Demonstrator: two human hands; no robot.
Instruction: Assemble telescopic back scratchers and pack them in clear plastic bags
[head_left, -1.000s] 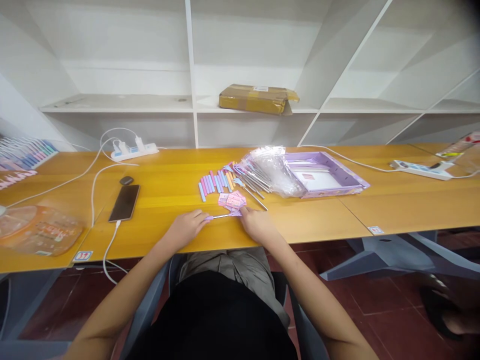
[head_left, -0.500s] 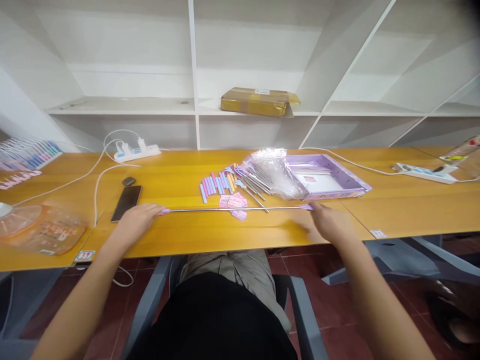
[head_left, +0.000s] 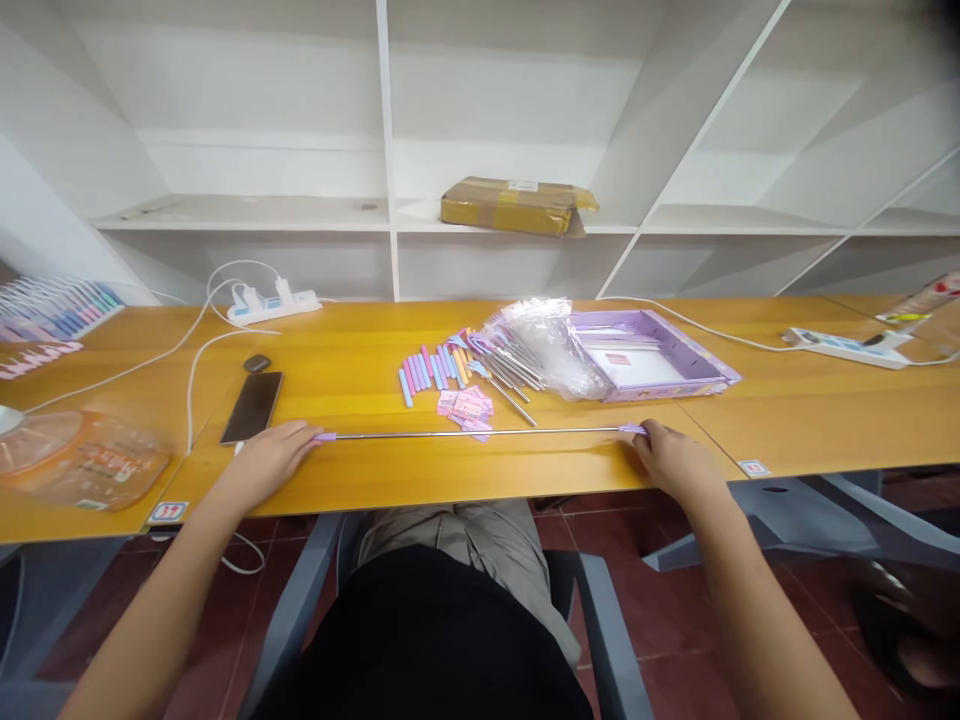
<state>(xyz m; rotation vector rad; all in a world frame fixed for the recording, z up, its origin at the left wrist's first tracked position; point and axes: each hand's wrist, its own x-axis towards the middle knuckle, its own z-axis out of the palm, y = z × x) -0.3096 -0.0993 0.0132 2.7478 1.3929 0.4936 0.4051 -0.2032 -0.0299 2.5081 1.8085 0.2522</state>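
My left hand (head_left: pixel 274 460) is closed on the purple grip (head_left: pixel 325 437) of a telescopic metal rod (head_left: pixel 480 433), and my right hand (head_left: pixel 671 455) pinches the pale purple pronged head (head_left: pixel 632 429) at its other end. The rod runs nearly straight between my hands; I cannot tell whether it touches the table (head_left: pixel 525 470). I judge it light, slick and stiff lengthwise, but its thin sections could bend if pushed sideways, so the purple ends are where to hold. Beyond it, between my hands, lie pink cards (head_left: pixel 466 403) and coloured tubes (head_left: pixel 427 370); a purple tray (head_left: pixel 705 385) sits past my right hand, a phone (head_left: pixel 251 408) just past my left
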